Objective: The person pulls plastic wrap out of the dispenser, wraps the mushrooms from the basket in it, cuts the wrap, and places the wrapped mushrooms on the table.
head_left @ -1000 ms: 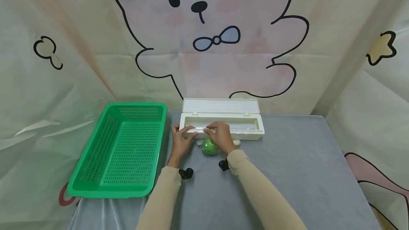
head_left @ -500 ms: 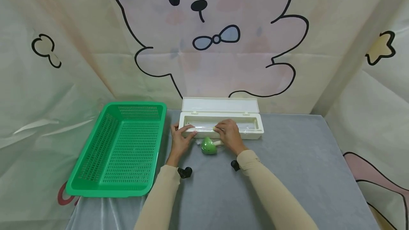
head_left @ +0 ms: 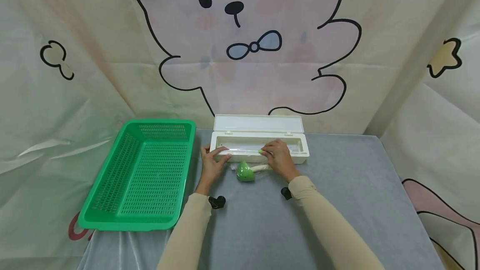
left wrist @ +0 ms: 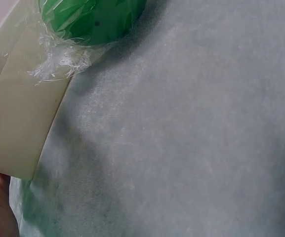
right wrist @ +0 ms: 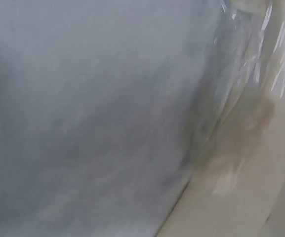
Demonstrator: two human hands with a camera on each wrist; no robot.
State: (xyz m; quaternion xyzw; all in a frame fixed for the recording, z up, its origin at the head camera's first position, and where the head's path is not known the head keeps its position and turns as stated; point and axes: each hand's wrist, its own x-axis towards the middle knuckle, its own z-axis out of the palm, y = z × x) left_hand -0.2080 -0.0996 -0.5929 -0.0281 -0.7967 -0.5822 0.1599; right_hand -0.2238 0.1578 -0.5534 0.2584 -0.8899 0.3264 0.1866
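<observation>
A long white cling film box (head_left: 225, 158) stands at the back of the table with its lid (head_left: 258, 124) raised. My left hand (head_left: 211, 167) grips its left end, thumb on the front wall. At the front rim, my right hand (head_left: 279, 159) pinches a small green slide cutter (head_left: 260, 151); the right wrist view does not show these fingers. Just before the box lies a green mushroom-shaped thing (head_left: 245, 172) with a pale handle (head_left: 260, 168). Clear cling film (left wrist: 65, 61) is crumpled round its green head (left wrist: 95, 19) in the left wrist view.
A large green plastic basket (head_left: 129, 225) stands on the left, close to the left forearm. Grey cloth (head_left: 337, 203) covers the table. Behind the box hangs a printed curtain (head_left: 255, 86).
My right hand has slid to the right along the box's front rim with the slide cutter, uncovering the pale handle. The left hand keeps its place on the box.
</observation>
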